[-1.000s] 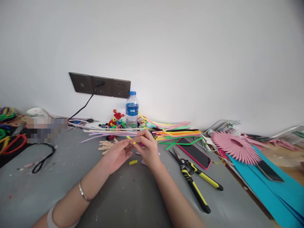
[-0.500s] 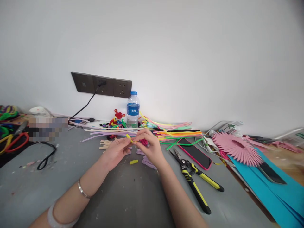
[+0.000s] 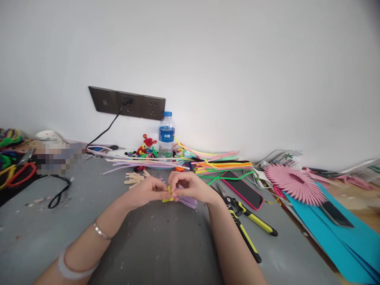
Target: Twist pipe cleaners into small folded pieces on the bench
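Observation:
Between the fingertips of both hands is a short yellow pipe cleaner piece (image 3: 170,189), its upper end showing and the rest hidden by fingers. My left hand (image 3: 146,192) pinches it from the left. From the right, my right hand (image 3: 190,187) pinches it with thumb and forefinger. Just below the fingertips, a second yellow piece (image 3: 166,200) appears on the table. Several purple pipe cleaner pieces (image 3: 187,202) lie behind and under my right hand. Beige pieces (image 3: 133,177) are spread behind my left hand.
Pliers (image 3: 237,206) with black and yellow handles lie beside my right forearm, near a pink-edged phone (image 3: 244,191). Behind stand a water bottle (image 3: 166,136) and bundles of colourful pipe cleaners (image 3: 225,166). A pink paper fan (image 3: 293,185) and blue sheets (image 3: 335,237) are at right; scissors (image 3: 22,174) at left.
Both hands have come lower and nearer to me, with the yellow piece between them. My right wrist has swung outward to the right, and more beige pieces now show.

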Available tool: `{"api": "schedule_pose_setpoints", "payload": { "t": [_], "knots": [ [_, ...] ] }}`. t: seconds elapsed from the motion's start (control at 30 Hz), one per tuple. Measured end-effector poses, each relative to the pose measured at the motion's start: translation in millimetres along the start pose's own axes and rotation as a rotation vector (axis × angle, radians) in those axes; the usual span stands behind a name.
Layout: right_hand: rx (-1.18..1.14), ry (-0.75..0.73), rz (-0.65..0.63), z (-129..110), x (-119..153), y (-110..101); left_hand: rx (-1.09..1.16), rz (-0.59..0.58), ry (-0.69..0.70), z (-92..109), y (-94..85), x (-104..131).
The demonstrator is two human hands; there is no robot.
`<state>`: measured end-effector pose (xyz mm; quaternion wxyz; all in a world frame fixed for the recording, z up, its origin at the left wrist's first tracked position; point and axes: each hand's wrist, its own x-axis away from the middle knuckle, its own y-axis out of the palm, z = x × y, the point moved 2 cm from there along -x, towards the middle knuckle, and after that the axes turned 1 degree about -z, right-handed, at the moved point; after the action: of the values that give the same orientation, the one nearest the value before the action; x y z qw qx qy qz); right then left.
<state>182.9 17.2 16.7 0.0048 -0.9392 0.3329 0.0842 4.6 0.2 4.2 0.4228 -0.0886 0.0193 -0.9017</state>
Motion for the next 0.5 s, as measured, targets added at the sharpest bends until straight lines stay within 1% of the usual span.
{"api": "schedule_pose_setpoints", "payload": {
  "t": [0.13, 0.2, 0.27, 0.37, 0.5],
  "knots": [
    [-0.144, 0.087, -0.057, 6, 0, 2, 0.014, -0.1, -0.003, -1, -0.6, 0],
    [-0.149, 0.118, -0.069, 8, -1, 0, 0.012, -0.098, 0.004, 0, -1.0, 0],
    [-0.127, 0.119, -0.044, 10, -1, -2, -0.006, -0.071, 0.009, 1, -1.7, 0],
    [-0.081, 0.103, 0.044, 11, -2, -5, -0.06, 0.003, 0.01, 2, -3.8, -1],
    [0.014, 0.112, 0.189, 12, -7, -6, -0.16, 0.146, -0.002, 1, -6.7, -2]
  ]
}}
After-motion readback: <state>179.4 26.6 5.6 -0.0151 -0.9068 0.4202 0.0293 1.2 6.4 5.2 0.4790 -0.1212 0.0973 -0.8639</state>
